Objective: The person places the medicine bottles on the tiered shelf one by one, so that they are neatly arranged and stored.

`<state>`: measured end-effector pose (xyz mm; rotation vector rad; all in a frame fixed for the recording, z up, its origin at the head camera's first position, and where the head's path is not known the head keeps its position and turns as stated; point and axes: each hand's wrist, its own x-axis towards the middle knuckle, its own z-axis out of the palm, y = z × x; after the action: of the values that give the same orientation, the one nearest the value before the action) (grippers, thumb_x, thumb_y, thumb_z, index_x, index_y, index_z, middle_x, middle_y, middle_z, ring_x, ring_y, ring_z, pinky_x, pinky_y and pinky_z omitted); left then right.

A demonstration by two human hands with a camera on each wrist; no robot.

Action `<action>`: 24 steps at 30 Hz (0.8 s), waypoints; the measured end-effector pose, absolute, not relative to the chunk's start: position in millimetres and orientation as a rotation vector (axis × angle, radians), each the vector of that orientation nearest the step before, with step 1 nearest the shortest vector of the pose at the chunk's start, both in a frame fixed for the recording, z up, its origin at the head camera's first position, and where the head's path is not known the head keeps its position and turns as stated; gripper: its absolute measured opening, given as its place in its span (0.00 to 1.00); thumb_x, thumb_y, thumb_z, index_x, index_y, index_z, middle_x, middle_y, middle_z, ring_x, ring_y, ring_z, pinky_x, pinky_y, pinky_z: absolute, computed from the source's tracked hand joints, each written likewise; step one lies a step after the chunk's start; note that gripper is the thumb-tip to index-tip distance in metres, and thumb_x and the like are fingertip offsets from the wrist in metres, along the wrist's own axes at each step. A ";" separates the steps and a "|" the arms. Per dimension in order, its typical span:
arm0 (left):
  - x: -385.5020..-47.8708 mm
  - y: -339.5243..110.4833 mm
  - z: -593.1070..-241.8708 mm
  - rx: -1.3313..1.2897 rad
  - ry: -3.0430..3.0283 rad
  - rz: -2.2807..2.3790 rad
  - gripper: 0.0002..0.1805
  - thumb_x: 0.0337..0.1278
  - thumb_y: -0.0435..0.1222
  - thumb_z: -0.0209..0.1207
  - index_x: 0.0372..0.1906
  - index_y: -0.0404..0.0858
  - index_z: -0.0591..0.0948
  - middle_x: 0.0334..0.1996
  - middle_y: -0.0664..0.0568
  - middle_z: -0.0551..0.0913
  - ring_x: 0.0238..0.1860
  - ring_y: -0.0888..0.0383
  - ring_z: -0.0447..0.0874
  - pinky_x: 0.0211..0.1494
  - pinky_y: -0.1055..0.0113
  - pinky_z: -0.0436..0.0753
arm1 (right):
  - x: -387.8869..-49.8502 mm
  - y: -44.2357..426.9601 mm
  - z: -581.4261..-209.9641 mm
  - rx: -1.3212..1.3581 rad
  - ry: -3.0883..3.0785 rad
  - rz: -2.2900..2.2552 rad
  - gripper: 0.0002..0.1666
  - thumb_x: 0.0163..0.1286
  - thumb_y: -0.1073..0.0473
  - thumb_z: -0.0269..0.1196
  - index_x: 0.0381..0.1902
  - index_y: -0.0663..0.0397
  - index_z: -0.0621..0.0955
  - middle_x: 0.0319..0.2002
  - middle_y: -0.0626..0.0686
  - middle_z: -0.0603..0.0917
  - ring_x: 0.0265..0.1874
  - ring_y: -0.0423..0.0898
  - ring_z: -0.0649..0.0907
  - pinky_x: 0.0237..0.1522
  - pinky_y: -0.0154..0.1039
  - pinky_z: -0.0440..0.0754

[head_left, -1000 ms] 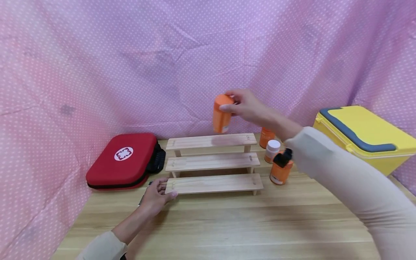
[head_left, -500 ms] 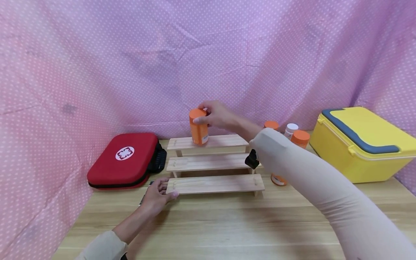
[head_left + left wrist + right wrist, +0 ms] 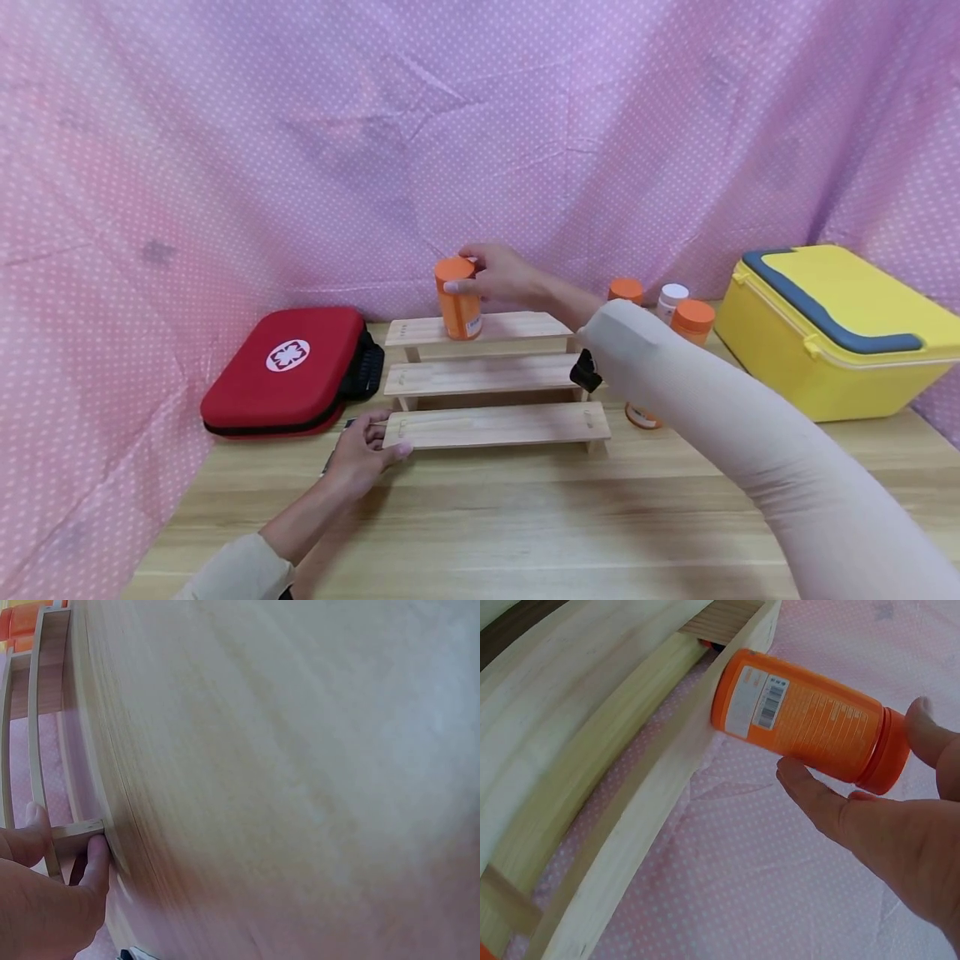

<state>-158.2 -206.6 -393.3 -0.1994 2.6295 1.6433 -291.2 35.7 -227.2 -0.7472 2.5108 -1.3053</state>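
Note:
An orange bottle (image 3: 459, 310) with an orange lid and a barcode label has its base on the top step of a three-tier wooden rack (image 3: 495, 425), left of that step's middle. My right hand (image 3: 506, 273) holds it near the lid, thumb in front and fingers behind. In the right wrist view the label of the bottle (image 3: 799, 720) faces the camera, and the thumb meets the lid. My left hand (image 3: 360, 458) grips the left end of the lowest step. The left wrist view shows fingers of the left hand (image 3: 56, 889) around the step's edge and its leg.
A red first-aid case (image 3: 288, 375) lies left of the rack. Right of it stand more orange bottles (image 3: 693, 318) and a white-lidded one (image 3: 672, 300), partly behind my right sleeve. A yellow box (image 3: 840, 333) is farther right. A pink dotted cloth (image 3: 480, 125) hangs behind.
My right hand has carried the orange bottle left and down from the air onto the top step, where it has since shifted slightly. My left hand keeps its place on the lowest step.

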 end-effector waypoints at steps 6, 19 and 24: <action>-157.7 -206.3 -393.6 -0.229 2.638 1.623 0.32 0.49 0.25 0.67 0.60 0.28 0.67 0.49 0.34 0.80 0.45 0.50 0.81 0.37 0.71 0.78 | -278.6 74.4 -225.9 -0.762 2.555 -1.201 0.48 0.67 0.48 0.63 0.76 0.54 0.53 0.70 0.62 0.62 0.65 0.58 0.68 0.62 0.52 0.69; -157.5 -207.0 -394.8 -0.193 2.644 1.645 0.33 0.48 0.24 0.68 0.60 0.26 0.67 0.48 0.34 0.81 0.44 0.51 0.81 0.35 0.72 0.78 | -229.0 195.6 -243.7 -0.696 2.794 -1.082 0.43 0.68 0.51 0.63 0.74 0.58 0.58 0.69 0.65 0.65 0.63 0.64 0.70 0.60 0.58 0.69; -159.2 -206.9 -394.9 -0.187 2.641 1.649 0.33 0.48 0.25 0.68 0.60 0.26 0.66 0.47 0.33 0.81 0.44 0.51 0.81 0.36 0.72 0.78 | -214.7 230.2 -264.0 -0.607 2.873 -1.042 0.43 0.66 0.50 0.65 0.73 0.57 0.61 0.63 0.66 0.71 0.58 0.65 0.74 0.51 0.57 0.76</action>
<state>-159.2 -206.9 -394.9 -0.1867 2.6413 1.6485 -214.7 230.2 -264.0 -0.6069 2.8729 -1.0424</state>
